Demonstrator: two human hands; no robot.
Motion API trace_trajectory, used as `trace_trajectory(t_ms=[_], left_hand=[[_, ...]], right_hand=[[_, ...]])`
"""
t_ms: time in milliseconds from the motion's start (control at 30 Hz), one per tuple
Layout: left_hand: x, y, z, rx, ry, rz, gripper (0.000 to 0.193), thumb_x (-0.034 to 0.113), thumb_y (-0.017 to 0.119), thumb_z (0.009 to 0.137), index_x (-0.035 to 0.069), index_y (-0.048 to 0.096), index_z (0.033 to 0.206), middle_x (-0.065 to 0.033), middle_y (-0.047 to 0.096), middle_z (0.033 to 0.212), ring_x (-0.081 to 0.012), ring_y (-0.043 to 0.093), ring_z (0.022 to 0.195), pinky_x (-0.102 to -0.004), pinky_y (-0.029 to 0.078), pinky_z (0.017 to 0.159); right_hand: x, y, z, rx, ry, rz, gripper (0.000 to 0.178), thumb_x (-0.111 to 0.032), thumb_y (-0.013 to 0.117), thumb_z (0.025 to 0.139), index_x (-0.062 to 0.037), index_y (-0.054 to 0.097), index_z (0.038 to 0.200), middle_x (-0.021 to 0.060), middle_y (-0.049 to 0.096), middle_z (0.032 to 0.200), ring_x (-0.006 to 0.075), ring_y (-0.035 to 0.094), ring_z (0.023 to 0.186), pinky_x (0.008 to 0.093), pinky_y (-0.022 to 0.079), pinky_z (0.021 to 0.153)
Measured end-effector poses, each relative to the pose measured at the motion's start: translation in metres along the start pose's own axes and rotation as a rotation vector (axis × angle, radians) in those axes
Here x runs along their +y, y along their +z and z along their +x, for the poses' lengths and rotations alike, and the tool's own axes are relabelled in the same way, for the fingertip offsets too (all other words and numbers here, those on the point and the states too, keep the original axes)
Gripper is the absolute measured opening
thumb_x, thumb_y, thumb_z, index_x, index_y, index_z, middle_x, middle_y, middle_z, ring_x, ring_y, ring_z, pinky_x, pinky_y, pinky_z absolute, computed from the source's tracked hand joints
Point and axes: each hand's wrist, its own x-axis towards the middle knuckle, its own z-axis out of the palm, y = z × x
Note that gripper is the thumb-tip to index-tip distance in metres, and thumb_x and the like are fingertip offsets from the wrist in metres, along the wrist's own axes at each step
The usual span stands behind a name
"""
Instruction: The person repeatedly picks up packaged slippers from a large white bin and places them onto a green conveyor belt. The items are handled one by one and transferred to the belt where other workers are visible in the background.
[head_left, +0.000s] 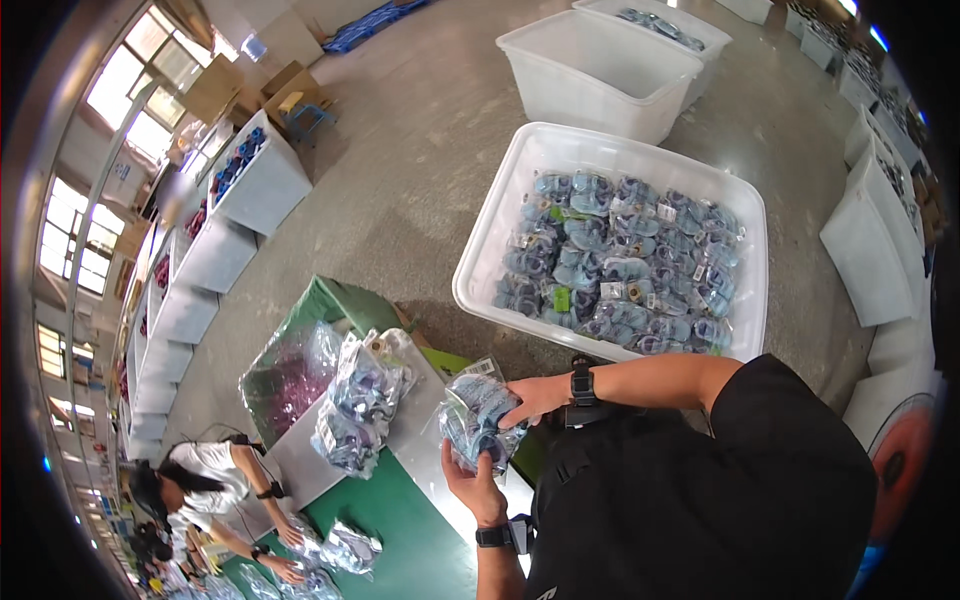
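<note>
Clear-plastic pack (474, 412) clamped between left hand (476, 492), right hand (536, 397) by worktop (415, 530) edge; I judge handling step, next move needing steady grip.

At lower centre, we are seeing pale blue and purple on a rounded bundle in clear plastic film (470, 408). We are wearing a black short-sleeved shirt (720, 490) at lower right. Right of centre, we are noticing a white rectangular plastic tub (490, 230) below blue-grey and purple bagged bundles (628, 268). At lower left, we are viewing a flat, plain green tabletop (412, 525).
</note>
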Motion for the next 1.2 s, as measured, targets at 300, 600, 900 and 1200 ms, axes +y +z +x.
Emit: trace_trajectory(t_ms=[300,600,900,1200], left_hand=[[-0.02,0.046,0.034,-0.038,-0.36,-0.001,0.057,0.005,0.063,0.09,0.002,0.038,0.141,-0.0131,0.051,0.127,-0.0192,0.057,0.106,-0.0295,0.049,0.089],[-0.054,0.016,0.047,-0.05,-0.529,0.233,0.052,0.014,0.065,0.092,-0.004,0.042,0.135,-0.0156,0.059,0.118,-0.0206,0.064,0.095,-0.0316,0.058,0.072],[-0.098,-0.046,0.008,0.079,-0.755,0.448,0.049,0.014,0.063,0.092,0.0,0.043,0.134,-0.0135,0.06,0.11,-0.0249,0.064,0.092,-0.0391,0.058,0.069],[-0.138,-0.109,-0.027,0.078,-0.896,0.411,0.053,0.014,0.061,0.093,0.007,0.041,0.142,-0.014,0.057,0.107,-0.0226,0.059,0.091,-0.0364,0.057,0.075]], right_hand=[[0.04,-0.067,-0.013,0.235,0.119,0.261,0.054,-0.032,0.072,0.083,0.001,0.056,0.124,0.008,0.064,0.11,0.0169,0.063,0.095,0.0312,0.052,0.083],[0.115,-0.204,-0.021,0.726,0.152,0.628,0.04,-0.042,0.069,0.081,-0.002,0.07,0.088,0.0061,0.065,0.076,0.0177,0.062,0.055,0.0351,0.048,0.047],[0.159,-0.348,-0.03,1.084,0.085,0.318,0.044,-0.047,0.06,0.084,-0.0046,0.068,0.085,0.0115,0.067,0.075,0.0219,0.064,0.066,0.0345,0.049,0.063],[0.185,-0.392,-0.008,1.085,0.125,0.688,0.045,-0.048,0.061,0.085,-0.004,0.066,0.092,0.0083,0.063,0.08,0.0218,0.063,0.063,0.0398,0.051,0.057]])
